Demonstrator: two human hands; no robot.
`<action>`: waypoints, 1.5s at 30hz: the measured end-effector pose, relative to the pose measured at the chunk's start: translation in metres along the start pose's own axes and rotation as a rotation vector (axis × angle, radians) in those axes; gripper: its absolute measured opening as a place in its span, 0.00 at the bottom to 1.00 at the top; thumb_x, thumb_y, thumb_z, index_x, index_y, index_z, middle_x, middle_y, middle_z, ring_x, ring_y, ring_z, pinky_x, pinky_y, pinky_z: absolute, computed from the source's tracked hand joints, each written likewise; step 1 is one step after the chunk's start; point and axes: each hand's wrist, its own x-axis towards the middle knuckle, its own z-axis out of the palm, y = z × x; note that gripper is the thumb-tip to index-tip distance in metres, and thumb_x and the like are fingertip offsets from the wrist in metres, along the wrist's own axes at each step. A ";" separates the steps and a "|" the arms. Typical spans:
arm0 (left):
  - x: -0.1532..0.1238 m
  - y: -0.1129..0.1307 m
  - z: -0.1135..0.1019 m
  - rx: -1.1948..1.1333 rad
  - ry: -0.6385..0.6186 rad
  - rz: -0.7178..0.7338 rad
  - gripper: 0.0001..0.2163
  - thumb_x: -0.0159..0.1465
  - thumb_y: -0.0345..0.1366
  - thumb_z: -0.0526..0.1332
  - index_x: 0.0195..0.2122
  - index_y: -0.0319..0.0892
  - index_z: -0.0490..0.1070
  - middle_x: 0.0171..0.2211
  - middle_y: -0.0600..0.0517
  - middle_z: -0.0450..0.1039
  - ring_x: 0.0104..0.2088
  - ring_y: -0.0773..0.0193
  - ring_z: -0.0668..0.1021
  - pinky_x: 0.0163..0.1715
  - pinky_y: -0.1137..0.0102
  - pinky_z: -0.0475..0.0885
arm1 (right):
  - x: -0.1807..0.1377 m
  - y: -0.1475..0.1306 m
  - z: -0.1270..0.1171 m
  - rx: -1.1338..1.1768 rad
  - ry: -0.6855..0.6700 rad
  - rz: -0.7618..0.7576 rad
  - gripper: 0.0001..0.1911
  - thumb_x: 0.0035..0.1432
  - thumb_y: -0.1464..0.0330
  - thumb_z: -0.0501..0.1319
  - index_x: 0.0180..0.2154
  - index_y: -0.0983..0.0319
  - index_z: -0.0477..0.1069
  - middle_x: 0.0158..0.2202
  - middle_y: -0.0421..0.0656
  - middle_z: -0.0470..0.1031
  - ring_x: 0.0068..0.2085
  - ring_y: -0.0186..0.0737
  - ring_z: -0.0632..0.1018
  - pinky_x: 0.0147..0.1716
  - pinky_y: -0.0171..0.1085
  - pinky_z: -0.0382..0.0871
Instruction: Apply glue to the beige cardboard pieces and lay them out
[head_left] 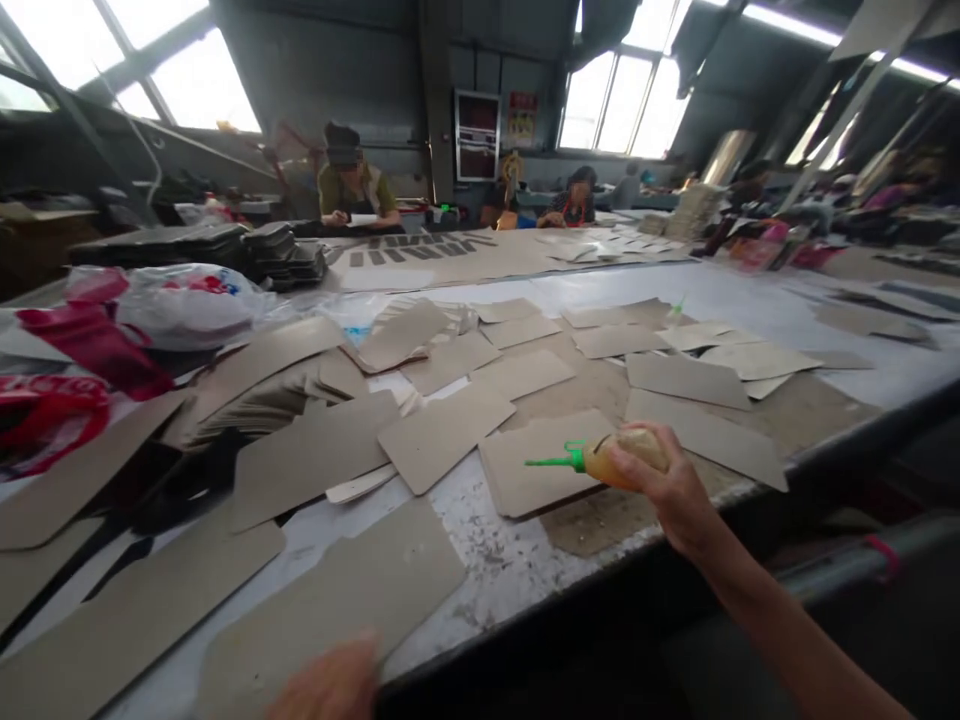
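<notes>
My right hand [671,485] is wrapped round a squeeze bottle [613,460] of yellowish liquid, probably glue, tilted on its side. Its thin green nozzle points left, above a small stack of grey cardboard pieces [536,470]. At the bottom edge, my left hand [334,680] is blurred and partly cut off. It lies over the near edge of a large grey cardboard sheet [345,600]; its fingers do not show clearly. More rounded-corner cardboard pieces [446,435] spread across the white tabletop around both hands.
Plastic bags [187,300] and a pink strap [97,330] lie at left, near stacked dark pieces [277,255]. A fanned pile of cardboard [262,385] stands left of centre. The table's dark front edge [525,610] runs diagonally. Co-workers [356,190] sit at the far side.
</notes>
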 end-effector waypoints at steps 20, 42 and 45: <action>0.103 0.092 0.115 0.027 0.010 0.071 0.17 0.64 0.21 0.54 0.53 0.37 0.70 0.50 0.44 0.76 0.52 0.53 0.76 0.50 0.58 0.77 | 0.025 0.003 0.016 -0.393 -0.194 -0.201 0.23 0.54 0.56 0.64 0.48 0.58 0.62 0.44 0.46 0.70 0.45 0.47 0.73 0.43 0.43 0.69; 0.101 0.089 0.118 0.057 0.013 0.090 0.24 0.65 0.20 0.49 0.62 0.37 0.62 0.51 0.44 0.76 0.52 0.54 0.77 0.51 0.59 0.75 | 0.013 -0.007 0.003 -0.301 -0.175 -0.139 0.22 0.56 0.55 0.64 0.47 0.57 0.63 0.34 0.40 0.70 0.30 0.38 0.73 0.30 0.35 0.71; 0.098 0.090 0.115 0.076 0.013 0.123 0.29 0.64 0.19 0.49 0.68 0.37 0.52 0.51 0.44 0.76 0.51 0.54 0.77 0.51 0.60 0.75 | 0.011 -0.001 -0.027 -0.244 -0.070 -0.029 0.23 0.55 0.52 0.64 0.47 0.57 0.64 0.33 0.40 0.71 0.31 0.38 0.74 0.30 0.35 0.72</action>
